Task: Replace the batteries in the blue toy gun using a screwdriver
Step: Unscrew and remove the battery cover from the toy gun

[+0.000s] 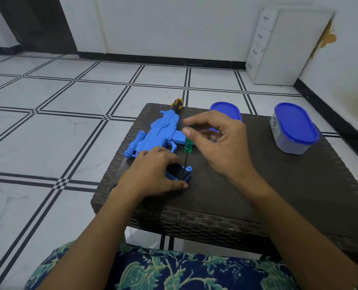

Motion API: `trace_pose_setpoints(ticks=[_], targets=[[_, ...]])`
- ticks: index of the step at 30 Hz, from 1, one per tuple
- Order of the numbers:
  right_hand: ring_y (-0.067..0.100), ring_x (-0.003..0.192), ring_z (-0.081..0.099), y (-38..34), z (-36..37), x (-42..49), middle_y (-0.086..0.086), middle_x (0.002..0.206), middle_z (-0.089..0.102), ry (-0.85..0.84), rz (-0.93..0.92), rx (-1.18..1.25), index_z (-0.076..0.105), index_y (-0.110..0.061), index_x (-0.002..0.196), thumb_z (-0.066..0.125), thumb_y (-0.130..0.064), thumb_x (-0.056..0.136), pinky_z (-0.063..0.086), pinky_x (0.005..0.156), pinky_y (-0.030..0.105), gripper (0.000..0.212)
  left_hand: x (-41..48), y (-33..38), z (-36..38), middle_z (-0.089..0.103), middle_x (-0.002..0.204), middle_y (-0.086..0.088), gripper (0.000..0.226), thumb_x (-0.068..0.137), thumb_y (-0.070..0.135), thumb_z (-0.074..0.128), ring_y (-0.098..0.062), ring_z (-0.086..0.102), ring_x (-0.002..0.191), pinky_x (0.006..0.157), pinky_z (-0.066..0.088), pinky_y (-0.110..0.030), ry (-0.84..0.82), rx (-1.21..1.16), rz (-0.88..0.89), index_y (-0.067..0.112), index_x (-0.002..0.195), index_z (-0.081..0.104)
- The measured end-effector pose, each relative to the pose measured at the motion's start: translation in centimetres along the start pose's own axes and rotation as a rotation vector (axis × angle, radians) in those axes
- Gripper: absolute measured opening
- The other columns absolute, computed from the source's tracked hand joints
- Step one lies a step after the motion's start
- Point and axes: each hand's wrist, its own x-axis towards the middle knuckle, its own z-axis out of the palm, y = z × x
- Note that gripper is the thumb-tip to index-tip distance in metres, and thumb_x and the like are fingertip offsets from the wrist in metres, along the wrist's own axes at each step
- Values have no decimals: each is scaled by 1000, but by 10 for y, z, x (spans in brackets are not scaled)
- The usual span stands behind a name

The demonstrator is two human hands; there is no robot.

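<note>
1. Nearest, the left hand (pixel 153 174) curls its fingers round a small blue box (pixel 188 169), likely the gun's battery case, and holds it down on the counter (pixel 257 195), apparently so it cannot turn.
2. Above it, the right hand (pixel 222 143) pinches the top of a green screwdriver (pixel 188 145) with narrow fingers. The shaft stands upright, its tip at the box's corner tab.
3. Just beyond, the blue gun (pixel 153 137) lies flat, untouched.
4. Farthest, a yellow-black screwdriver (pixel 178 104) lies at the gun's far end. One blue-lidded tub (pixel 295 130) stands right, and a second tub (pixel 225 110) is partly hidden behind the hand.

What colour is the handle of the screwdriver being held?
The screwdriver handle is green, pinched by the right hand; head view shows it best.
</note>
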Motion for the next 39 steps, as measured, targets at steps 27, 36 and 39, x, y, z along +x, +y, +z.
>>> trace_pose_setpoints(ticks=[27, 36, 39], targets=[[6, 73, 65, -1, -7, -5, -2, 83, 72, 10, 73, 62, 72, -13, 88, 84, -9, 72, 59, 63, 29, 21, 18, -2, -2, 69, 115, 8, 27, 73, 19, 81, -4, 58, 113, 103, 40, -26, -61, -484, -297, 20, 99, 76], [16, 105, 68, 3, -4, -5, 8, 106, 72, -125, 103, 147, 68, -2, 102, 68, 2, 86, 58, 82, 26, 17, 17, 0, -3, 69, 113, 8, 24, 73, 17, 80, 0, 57, 109, 96, 38, -19, -54, -497, -293, 20, 97, 76], [10, 103, 66, 0, -1, -7, 6, 107, 68, -84, 99, 177, 69, -6, 97, 78, -4, 79, 61, 74, 30, 20, 16, 0, -3, 69, 113, 9, 23, 74, 18, 80, -2, 59, 108, 96, 39, -20, -56, -501, -295, 21, 96, 76]])
